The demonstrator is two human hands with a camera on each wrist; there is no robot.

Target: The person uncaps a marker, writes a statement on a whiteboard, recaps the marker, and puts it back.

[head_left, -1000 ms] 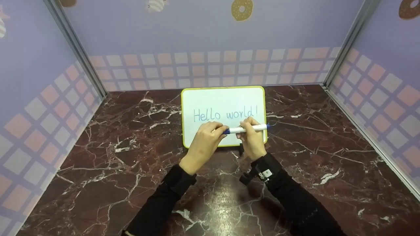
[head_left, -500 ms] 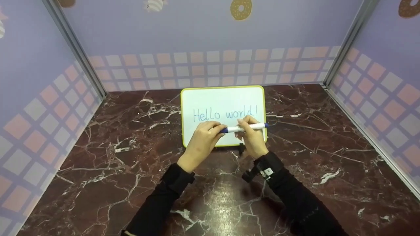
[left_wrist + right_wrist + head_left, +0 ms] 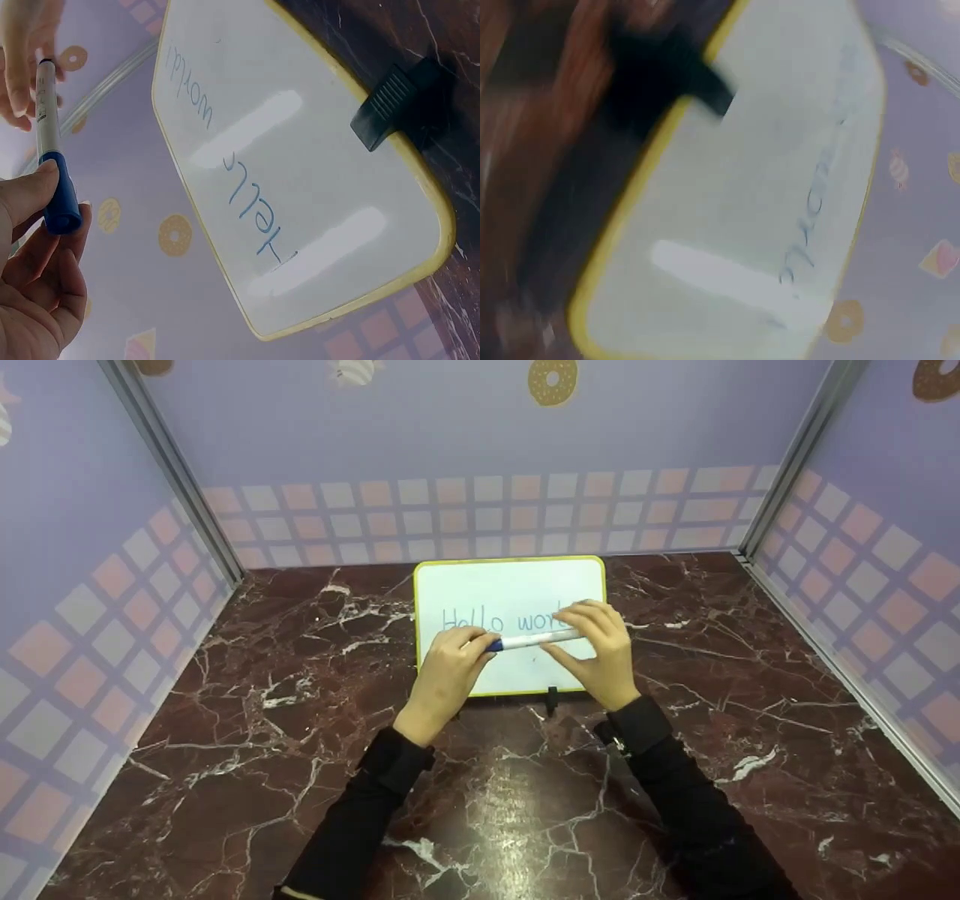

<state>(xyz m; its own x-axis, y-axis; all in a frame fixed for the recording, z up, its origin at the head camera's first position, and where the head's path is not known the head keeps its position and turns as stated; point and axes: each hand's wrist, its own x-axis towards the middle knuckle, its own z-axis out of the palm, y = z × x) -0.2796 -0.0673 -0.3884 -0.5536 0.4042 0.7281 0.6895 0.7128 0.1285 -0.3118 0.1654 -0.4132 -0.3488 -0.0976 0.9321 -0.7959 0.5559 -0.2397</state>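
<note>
A white marker with a blue cap lies crosswise in front of the whiteboard. My left hand pinches it at the capped end, thumb on one side and fingers on the other, as the left wrist view shows. Around the marker's other end is my right hand, its fingers loosened and spread from the thumb; its far tip is partly hidden there. Behind both hands the whiteboard, yellow-edged, leans upright with "Hello world!" in blue, partly covered by the hands in the head view.
A black stand clip grips the board's lower edge. The board stands on a dark red marbled table. Purple panels with checks and doughnut prints enclose the table at the back and both sides.
My right hand has loosened its grip on the marker and moved slightly right, its fingers spreading. My left hand has shifted a little left and up with the marker.
</note>
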